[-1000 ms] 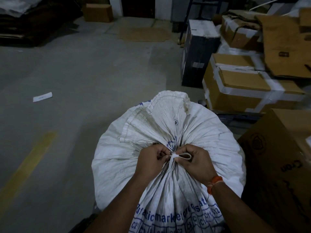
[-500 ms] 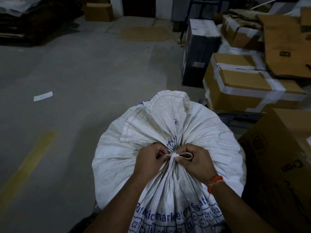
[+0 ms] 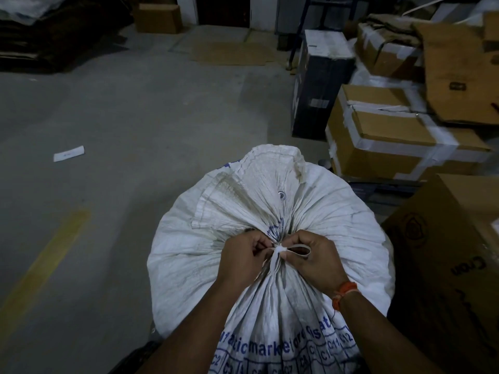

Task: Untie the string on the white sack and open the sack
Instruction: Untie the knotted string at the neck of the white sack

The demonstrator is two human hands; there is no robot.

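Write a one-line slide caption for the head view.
Both hands, left hand and right hand, pinch the string knotted around the white sack.

Taped cardboard boxes point(image 3: 399, 136), black box point(image 3: 316, 87) — paper slip point(image 3: 68, 153), yellow floor stripe point(image 3: 46, 255)

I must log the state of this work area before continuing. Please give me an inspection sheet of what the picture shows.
Surface: grey concrete floor with a yellow line.
Job's things: white sack, neck gathered and tied with string; sack closed.
Clutter: paper slip on the floor.
Grippers: left hand and right hand pinch the string at the knot.
Cables: nothing seen.
Surroundings: taped cardboard boxes and a dark box to the right.
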